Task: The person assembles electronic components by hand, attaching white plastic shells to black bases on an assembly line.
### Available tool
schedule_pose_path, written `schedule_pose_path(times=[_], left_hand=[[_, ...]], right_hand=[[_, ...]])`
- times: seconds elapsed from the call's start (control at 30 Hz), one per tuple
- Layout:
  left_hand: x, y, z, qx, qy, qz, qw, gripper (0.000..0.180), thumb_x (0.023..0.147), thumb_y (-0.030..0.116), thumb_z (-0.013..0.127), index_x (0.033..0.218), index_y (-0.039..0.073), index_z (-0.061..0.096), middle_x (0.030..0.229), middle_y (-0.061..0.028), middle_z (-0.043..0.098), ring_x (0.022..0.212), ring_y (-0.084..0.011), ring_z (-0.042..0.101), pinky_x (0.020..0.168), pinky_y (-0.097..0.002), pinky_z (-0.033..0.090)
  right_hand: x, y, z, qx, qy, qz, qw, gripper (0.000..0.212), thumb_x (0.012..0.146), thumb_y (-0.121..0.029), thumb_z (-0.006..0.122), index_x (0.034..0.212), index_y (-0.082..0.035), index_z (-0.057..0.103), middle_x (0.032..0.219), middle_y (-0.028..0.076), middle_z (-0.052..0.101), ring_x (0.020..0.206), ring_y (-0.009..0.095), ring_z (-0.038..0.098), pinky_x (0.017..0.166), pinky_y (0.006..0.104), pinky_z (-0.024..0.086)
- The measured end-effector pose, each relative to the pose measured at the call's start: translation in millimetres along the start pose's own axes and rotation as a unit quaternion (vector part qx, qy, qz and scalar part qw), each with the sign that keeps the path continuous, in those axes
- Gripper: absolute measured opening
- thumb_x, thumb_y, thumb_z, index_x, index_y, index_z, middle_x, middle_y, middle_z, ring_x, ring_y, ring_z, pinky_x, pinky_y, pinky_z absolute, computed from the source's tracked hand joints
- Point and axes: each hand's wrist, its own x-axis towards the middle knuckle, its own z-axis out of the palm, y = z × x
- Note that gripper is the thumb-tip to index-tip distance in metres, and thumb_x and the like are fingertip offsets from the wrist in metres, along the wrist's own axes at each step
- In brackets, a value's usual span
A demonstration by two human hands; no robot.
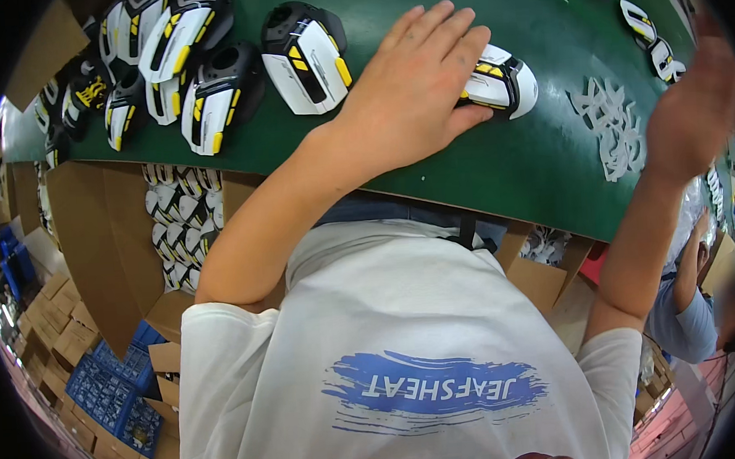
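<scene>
My left hand (433, 87) lies over a white, black and yellow plastic shell (506, 82) on the green table, its fingers on the far side and thumb on the near side. The shell's rounded white end sticks out to the right; the palm hides the rest. My right hand (697, 112) is raised at the right edge of the table, blurred by motion, so its fingers and anything in them cannot be made out. Close to it is a pile of white cut-out pieces (618, 130). Another such shell (307, 61) stands left of my left hand.
Several similar shells (213, 104) crowd the table's left, with more shells (639, 23) along its far right. Below the table's edge stands an open cardboard box (103, 246) packed with shells. Blue crates (112, 388) are at lower left. A co-worker's arm (683, 294) shows at right.
</scene>
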Motion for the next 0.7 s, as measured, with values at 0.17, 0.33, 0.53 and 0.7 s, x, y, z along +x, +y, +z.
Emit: schedule_pose_path(times=[0.17, 0.33, 0.53, 0.7], left_hand=[[0, -1, -5, 0.017, 0.001, -0.013, 1.000, 0.079, 0.095, 0.036, 0.088, 0.158, 0.002, 0.055, 0.166, -0.0200, 0.056, 0.159, -0.0452, 0.045, 0.135, -0.0592, 0.030], [4, 2, 2, 0.022, -0.016, -0.008, 1.000, 0.077, 0.094, 0.036, 0.088, 0.156, 0.003, 0.056, 0.164, -0.0174, 0.057, 0.160, -0.0439, 0.045, 0.135, -0.0619, 0.029], [-2, 7, -1, -0.013, 0.053, 0.040, 0.998, 0.081, 0.079, 0.010, 0.092, 0.154, 0.008, 0.059, 0.155, -0.0123, 0.064, 0.139, -0.0371, 0.063, 0.123, -0.0565, 0.046], [1, 6, 4, 0.001, 0.118, 0.111, 0.987, 0.079, 0.074, 0.002, 0.088, 0.149, 0.010, 0.064, 0.148, -0.0101, 0.068, 0.124, -0.0322, 0.066, 0.111, -0.0488, 0.053]], right_hand=[[-20, -104, 101, 0.046, -0.105, -0.130, 0.985, 0.043, 0.113, -0.011, 0.059, 0.155, -0.004, 0.063, 0.163, 0.019, 0.054, 0.153, 0.032, 0.049, 0.125, 0.0443, 0.039], [10, -91, 96, 0.222, -0.045, 0.015, 0.974, 0.057, 0.118, -0.015, 0.053, 0.172, -0.002, 0.045, 0.183, 0.025, 0.032, 0.171, 0.041, 0.029, 0.139, 0.0509, 0.018], [-28, -63, 58, 0.462, -0.158, 0.179, 0.854, 0.039, 0.113, -0.020, 0.067, 0.146, 0.000, 0.072, 0.143, 0.016, 0.077, 0.134, 0.023, 0.070, 0.112, 0.0368, 0.054], [-74, -54, 9, 0.512, -0.308, 0.179, 0.781, 0.046, 0.110, -0.023, 0.073, 0.150, -0.001, 0.071, 0.131, 0.015, 0.080, 0.120, 0.023, 0.074, 0.107, 0.0355, 0.054]])
